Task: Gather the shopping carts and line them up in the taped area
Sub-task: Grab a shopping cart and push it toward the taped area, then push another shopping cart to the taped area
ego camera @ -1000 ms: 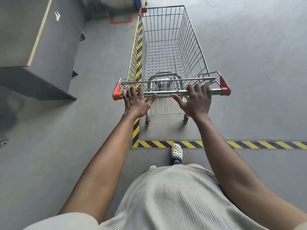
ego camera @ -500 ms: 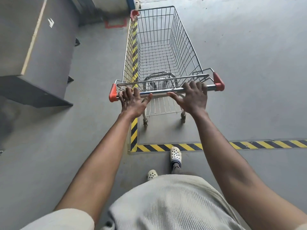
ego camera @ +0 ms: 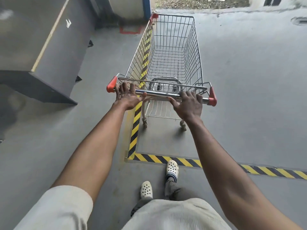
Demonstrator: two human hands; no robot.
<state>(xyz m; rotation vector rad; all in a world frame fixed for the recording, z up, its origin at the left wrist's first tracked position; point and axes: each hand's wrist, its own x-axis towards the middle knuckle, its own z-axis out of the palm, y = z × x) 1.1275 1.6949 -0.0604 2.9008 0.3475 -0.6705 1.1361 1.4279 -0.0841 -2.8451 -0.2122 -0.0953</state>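
A wire shopping cart [ego camera: 172, 52] with red corner caps stands inside the taped area. Its rear wheels are past the front strip of yellow-black tape [ego camera: 154, 158], and its left side runs along the side strip [ego camera: 135, 130]. My left hand [ego camera: 127, 97] rests on the left end of the chrome handle [ego camera: 159, 94] with its fingers stretched straight over the bar. My right hand [ego camera: 189, 105] holds the right end, fingers curled over the bar and thumb spread out. The basket is empty.
A large dark grey cabinet [ego camera: 41, 47] stands on the floor to the left. A red tape outline [ego camera: 129, 30] lies on the floor beyond the cart's front left corner, below a white and blue object [ego camera: 129, 5]. My feet in white clogs [ego camera: 172, 167] reach the front tape.
The cart has rolled forward, deeper into the taped area, and I have stepped after it. My left hand's fingers have straightened on the bar.
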